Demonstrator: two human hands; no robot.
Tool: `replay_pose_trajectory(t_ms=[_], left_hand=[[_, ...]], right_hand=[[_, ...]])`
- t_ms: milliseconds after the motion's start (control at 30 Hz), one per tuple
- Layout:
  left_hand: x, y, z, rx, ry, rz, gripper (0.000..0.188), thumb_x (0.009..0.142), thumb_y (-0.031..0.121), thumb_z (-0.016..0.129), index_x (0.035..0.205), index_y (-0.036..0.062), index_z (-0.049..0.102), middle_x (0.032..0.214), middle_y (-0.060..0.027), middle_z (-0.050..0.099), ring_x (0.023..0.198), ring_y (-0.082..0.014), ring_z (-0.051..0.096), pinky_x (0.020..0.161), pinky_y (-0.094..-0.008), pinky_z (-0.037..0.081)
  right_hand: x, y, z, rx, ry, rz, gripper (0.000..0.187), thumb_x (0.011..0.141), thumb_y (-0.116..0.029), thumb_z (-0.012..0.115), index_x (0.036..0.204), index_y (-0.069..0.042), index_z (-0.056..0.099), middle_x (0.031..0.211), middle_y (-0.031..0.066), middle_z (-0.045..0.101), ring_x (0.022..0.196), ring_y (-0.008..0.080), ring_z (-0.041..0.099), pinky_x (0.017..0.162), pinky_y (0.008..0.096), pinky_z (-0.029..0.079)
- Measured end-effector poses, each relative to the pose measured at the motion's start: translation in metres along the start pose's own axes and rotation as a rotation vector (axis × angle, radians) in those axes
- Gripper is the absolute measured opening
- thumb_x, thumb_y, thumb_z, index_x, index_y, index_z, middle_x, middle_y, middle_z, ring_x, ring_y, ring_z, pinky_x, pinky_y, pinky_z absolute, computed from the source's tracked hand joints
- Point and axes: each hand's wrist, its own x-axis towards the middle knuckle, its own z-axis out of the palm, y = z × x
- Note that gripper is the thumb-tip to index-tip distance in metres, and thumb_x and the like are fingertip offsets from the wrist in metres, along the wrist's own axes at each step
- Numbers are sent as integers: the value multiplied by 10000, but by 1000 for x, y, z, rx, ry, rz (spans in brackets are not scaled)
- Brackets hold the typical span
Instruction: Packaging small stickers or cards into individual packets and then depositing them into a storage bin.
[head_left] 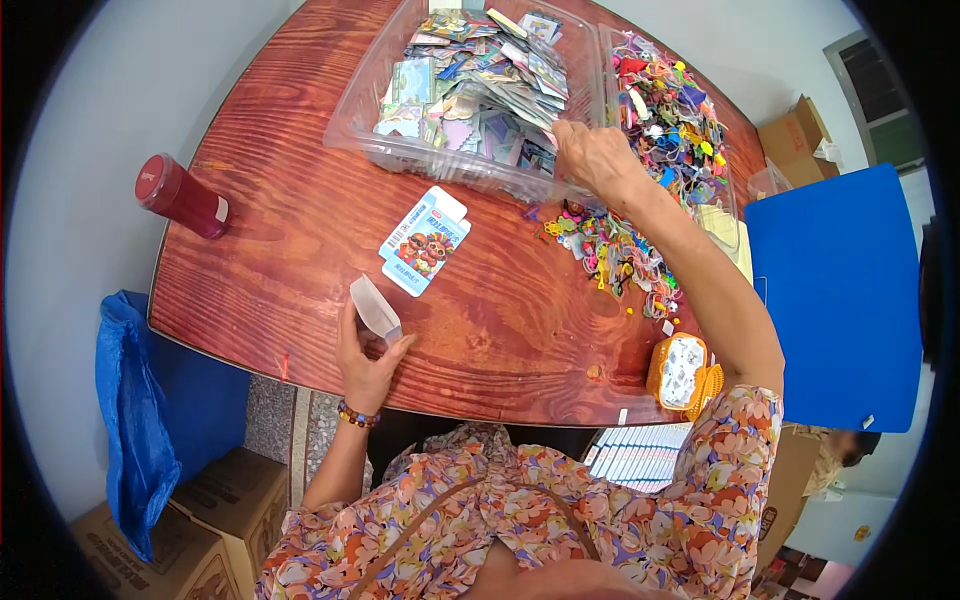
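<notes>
Near the worktop's (510, 345) front edge my left hand (368, 366) grips a hollow paperboard box (373, 306); right hand (603, 165) at cards (490, 85), grip unclear.

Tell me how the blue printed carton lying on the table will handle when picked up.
The blue carton looks thin and flattened, so it's probably light. Its extended flaps suggest it may bend along the folds. The table looks glossy, so a push might slide it.

table (510, 340): glossy wood | tub (430, 158): shiny plastic | white box (374, 307): matt paper
</notes>
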Motion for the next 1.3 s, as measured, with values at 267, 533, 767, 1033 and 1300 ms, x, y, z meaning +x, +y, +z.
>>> replay_pose_trajectory(t_ms=[267,533,767,1033,1300], left_hand=[[-2,1,-1,-6,15,35,865,714,174,882,1422,-9,420,1206,-113,571,870,-153,628,680,-278,525],[-3,-3,0,-24,-16,56,881,717,170,882,1437,-8,407,1230,-116,568,894,-154,628,690,-280,533],[0,-9,-1,-39,-13,31,843,723,146,870,1420,-8,421,1216,-96,565,916,-146,610,698,-271,514],[6,-8,2,-103,-17,47,828,757,69,834,1442,-23,377,1186,-109,563,861,-128,610,684,-265,518],[2,7,7,-154,-51,4,800,818,-21,755,1480,-3,306,1167,-101,558,926,-134,606,740,-272,544]], right_hand=[[18,9,-18,729,204,435,434,958,-303,556,803,103,570,585,169,534,538,233,511,556,421,410],[-11,37,13,1086,304,650,405,958,-320,590,798,44,669,721,36,647,619,108,550,567,328,441],[-86,-24,-81,1528,520,789,297,932,-253,627,833,23,679,815,47,670,731,92,605,657,267,466],[-214,-106,15,1675,-104,843,374,955,-234,597,1222,29,616,1080,8,651,993,90,563,885,269,442],[-219,-98,52,1736,-228,1119,344,973,-313,574,1193,-49,580,870,40,645,731,142,676,568,283,570]])
